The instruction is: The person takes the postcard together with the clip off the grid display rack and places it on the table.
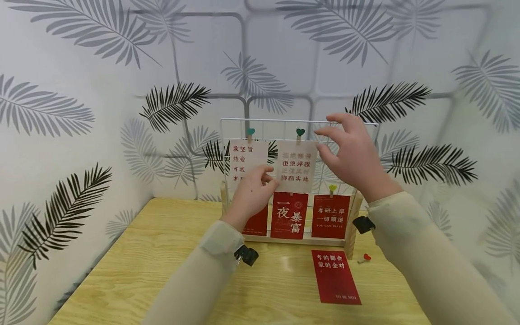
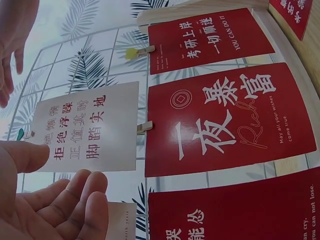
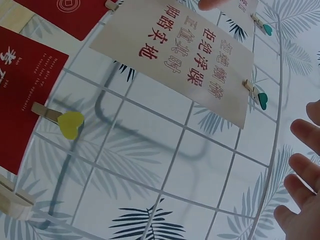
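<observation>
My left hand is in front of the wire grid rack, fingers loosely bent and holding nothing. Its thumb and fingertips stand apart before the right white card in the left wrist view. Green heart clips hold that card and the left white card on the grid. Near the rack's upper right, my right hand is raised with spread fingers and nothing in them. Below hang the middle red card, the right red card under a yellow heart clip, and a left red card, partly hidden by my left hand.
A loose red card lies on the wooden table in front of the rack. Beside it is a red heart clip. The rack stands in a wooden base, with a leaf-patterned wall behind.
</observation>
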### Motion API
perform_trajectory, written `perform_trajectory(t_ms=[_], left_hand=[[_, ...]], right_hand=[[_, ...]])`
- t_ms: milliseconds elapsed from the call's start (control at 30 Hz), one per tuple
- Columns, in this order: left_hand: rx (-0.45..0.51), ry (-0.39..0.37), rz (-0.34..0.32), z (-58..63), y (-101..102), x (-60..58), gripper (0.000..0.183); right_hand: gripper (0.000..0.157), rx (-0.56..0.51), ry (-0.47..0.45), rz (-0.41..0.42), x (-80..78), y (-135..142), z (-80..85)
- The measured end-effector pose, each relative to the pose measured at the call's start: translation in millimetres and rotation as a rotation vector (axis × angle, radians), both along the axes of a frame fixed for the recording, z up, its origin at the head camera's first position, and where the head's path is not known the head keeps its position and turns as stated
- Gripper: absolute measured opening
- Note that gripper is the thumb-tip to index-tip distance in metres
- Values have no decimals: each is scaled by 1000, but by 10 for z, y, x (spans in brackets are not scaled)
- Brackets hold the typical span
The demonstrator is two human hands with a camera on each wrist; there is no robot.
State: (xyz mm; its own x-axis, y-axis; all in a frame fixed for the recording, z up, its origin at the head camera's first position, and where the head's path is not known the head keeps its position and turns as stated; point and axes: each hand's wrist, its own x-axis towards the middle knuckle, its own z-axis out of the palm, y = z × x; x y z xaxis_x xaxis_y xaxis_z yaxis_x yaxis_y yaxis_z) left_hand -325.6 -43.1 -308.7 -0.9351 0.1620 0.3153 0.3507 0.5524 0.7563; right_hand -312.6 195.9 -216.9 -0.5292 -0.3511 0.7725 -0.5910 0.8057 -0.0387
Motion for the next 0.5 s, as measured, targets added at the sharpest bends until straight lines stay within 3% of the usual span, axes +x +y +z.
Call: perform_trajectory(t_ms=[200, 500], left_hand=[[-44, 19, 30, 48, 37, -25, 46], [-192, 47, 68, 116, 70, -95, 46]], right_hand=[[27, 66, 6, 2, -96, -77, 126], [31, 182, -65, -85, -224, -248, 231]])
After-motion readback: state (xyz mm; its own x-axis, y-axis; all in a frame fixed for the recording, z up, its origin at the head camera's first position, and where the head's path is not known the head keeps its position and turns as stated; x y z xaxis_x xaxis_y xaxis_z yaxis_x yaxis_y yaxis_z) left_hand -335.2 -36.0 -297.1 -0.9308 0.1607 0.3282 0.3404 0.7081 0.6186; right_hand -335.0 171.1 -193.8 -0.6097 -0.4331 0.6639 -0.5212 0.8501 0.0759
